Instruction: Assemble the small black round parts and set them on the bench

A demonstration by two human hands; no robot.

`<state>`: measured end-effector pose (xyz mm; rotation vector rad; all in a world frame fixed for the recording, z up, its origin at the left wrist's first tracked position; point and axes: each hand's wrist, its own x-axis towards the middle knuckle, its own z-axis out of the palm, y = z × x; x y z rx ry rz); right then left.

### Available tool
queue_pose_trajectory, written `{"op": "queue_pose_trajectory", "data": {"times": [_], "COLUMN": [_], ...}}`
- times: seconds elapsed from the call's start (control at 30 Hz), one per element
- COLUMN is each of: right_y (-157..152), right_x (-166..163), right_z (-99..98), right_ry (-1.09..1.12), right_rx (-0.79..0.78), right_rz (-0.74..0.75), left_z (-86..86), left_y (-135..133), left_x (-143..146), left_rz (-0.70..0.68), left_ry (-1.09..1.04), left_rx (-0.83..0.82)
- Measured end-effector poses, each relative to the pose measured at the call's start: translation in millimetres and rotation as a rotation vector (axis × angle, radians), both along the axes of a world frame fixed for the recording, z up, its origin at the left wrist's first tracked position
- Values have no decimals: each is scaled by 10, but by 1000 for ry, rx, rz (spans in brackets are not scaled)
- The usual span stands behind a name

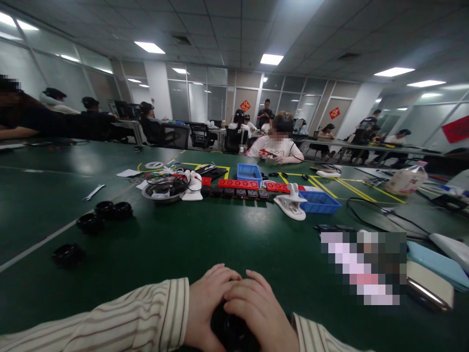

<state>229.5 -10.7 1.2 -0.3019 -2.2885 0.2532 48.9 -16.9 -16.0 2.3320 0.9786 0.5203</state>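
Near the front edge of the view, both my hands wrap round a glossy black rounded object. My left hand grips its left side, and my right hand curls over its top and right side. The fingers of the two hands meet at the top and cover much of the object, so its exact kind does not show. To the left on the green table sit several small black rounded pieces, similarly shiny and bowl-like.
Further off are a metal bowl of wires, red sockets, white clip stands, blue bins and a wrench. At right lie a light blue case and black cables. A person sits opposite.
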Motion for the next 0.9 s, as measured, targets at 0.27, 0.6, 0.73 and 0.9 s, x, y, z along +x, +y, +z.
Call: {"op": "queue_pose_trajectory", "data": {"times": [0.27,0.6,0.73,0.9], "right_y": [-74,47,67,14], "right_x": [-59,-18,-11,3], "right_z": [-98,-138,-66,6], "right_ry": [17,-84,-125,-27], "right_rx": [-145,55,97,-17], "right_rz": [-267,87,163,60], "left_z": [20,-6,4,24], "left_y": [-124,7,10,-50], "left_x": [115,27,11,45], "left_rz": [212,16,-26,48], "left_ry": [19,54,62,-1], "left_rx": [92,35,36,49]}}
